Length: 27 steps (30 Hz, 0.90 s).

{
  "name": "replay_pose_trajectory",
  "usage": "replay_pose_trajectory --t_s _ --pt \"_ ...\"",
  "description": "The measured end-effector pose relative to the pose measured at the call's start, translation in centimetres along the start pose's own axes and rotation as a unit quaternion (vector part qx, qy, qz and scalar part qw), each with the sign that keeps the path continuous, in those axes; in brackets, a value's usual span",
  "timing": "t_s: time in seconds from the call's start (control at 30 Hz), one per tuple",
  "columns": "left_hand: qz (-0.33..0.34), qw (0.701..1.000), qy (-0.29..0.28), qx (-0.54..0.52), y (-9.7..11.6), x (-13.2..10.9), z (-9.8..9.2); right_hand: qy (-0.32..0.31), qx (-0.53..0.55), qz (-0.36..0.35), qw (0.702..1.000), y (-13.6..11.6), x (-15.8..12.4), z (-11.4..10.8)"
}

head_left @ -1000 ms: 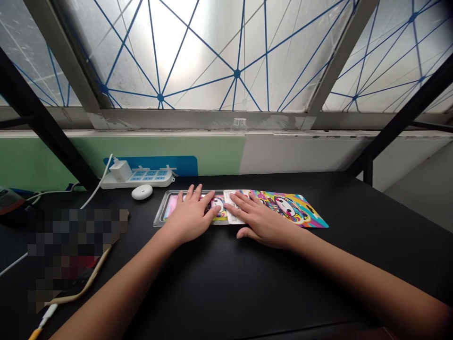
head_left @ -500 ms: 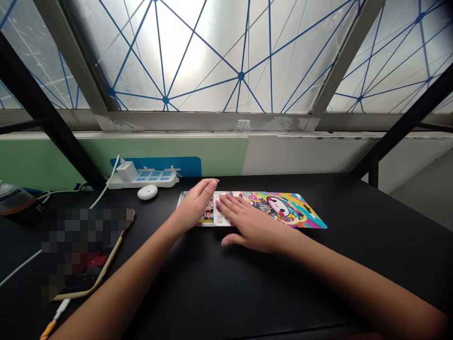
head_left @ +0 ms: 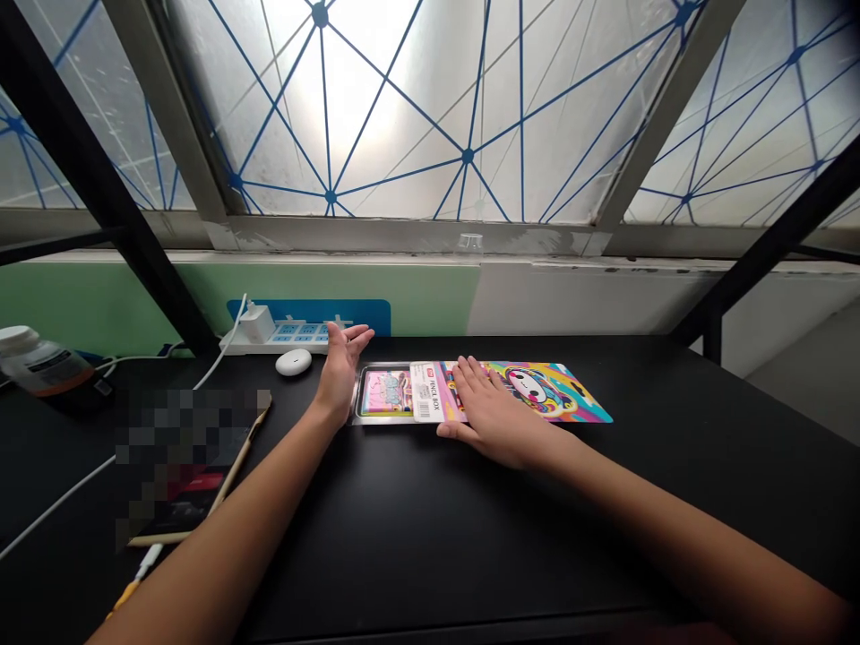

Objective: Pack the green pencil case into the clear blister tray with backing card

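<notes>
A pencil box (head_left: 388,391) in a clear plastic tray lies flat on the black table, its pink printed left end showing. Over its right part is a colourful cardboard sleeve (head_left: 576,391) with a cartoon figure and a white panel reading "PENCIL BOX". My right hand (head_left: 489,410) lies flat on the sleeve, fingers stretched out and thumb at its near edge. At the left end of the tray stands my left hand (head_left: 341,372), on edge with its palm turned right and fingers spread. It holds nothing; whether it touches the tray's end I cannot tell.
Behind on the left are a white power strip (head_left: 302,334) with a plugged-in charger and a small white round case (head_left: 294,362). A bottle (head_left: 47,369) stands at far left. Near my left forearm lies a partly blurred, tan-edged object (head_left: 232,470), with cables around it.
My left hand has moved left and opened away from the sleeve's edge, uncovering the pencil box's end. The right hand has slid right along the sleeve, showing more of its white panel.
</notes>
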<state>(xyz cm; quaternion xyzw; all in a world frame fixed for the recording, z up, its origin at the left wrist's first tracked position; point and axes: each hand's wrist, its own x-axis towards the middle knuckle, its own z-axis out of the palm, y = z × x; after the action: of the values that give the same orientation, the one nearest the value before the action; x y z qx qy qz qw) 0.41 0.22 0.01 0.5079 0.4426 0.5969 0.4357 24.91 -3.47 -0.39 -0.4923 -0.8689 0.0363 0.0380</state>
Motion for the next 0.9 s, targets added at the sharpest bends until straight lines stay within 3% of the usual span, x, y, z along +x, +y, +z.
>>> replay_pose_trajectory --t_s 0.27,0.37,0.43,0.53,0.7,0.8,0.9 --pt "-0.041 0.997 -0.002 -0.065 -0.5 0.5 -0.5 -0.018 0.036 0.023 0.999 -9.2 5.3 -0.1" --pt "-0.052 0.995 0.018 -0.087 -0.8 1.0 -1.1 -0.061 0.084 0.009 0.995 -9.8 6.1 -1.3" --pt "-0.062 0.994 0.038 -0.085 -1.0 1.4 -1.4 -0.078 0.127 -0.028 0.988 -8.5 5.7 -2.3" --pt "-0.075 0.996 0.045 -0.034 -1.5 1.6 -1.7 -0.055 0.137 -0.065 0.987 -4.8 4.3 -3.3" --pt "-0.066 0.997 0.008 0.029 -1.7 1.2 -2.1 0.035 0.055 0.016 0.998 2.2 1.9 -2.9" --pt "-0.029 0.997 -0.013 0.067 -1.9 1.2 -2.3 0.018 0.070 0.053 0.996 4.8 1.4 -2.4" --pt "0.010 0.993 -0.026 0.113 -2.2 1.4 -2.4 -0.014 0.087 0.046 0.995 5.5 1.3 -2.2"
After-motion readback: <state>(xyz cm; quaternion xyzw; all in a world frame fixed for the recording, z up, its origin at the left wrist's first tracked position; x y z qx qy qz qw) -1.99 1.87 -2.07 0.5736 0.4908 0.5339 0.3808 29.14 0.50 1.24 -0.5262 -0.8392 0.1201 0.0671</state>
